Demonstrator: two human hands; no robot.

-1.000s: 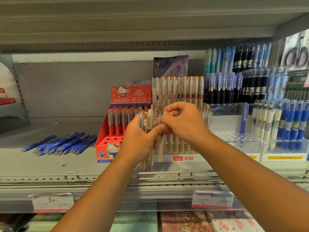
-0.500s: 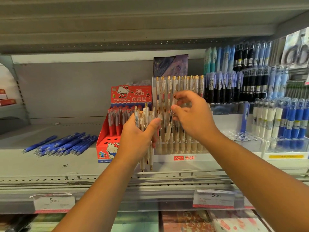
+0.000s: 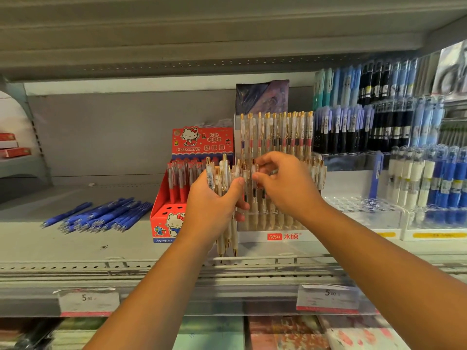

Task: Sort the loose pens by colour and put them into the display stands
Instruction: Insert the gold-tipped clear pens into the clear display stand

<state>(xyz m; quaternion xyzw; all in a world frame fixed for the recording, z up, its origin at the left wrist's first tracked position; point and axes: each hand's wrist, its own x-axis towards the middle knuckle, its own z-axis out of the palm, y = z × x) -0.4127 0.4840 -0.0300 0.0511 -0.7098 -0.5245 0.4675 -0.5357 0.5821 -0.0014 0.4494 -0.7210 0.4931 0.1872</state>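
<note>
My right hand (image 3: pixel 288 188) had returned from the hesu display stand (image 3: pixel 278 236) to the bundle of cream pens (image 3: pixel 223 173) gripped upright in my left hand (image 3: pixel 212 205), just before that stand, and pinched the next pen (image 3: pixel 252 171) by its top. Judged: one slotted, several remaining.

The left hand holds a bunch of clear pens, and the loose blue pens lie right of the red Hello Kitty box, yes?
No: the head view shows the loose blue pens lying left of the red Hello Kitty box. The left hand does hold a bunch of clear pens.
</note>
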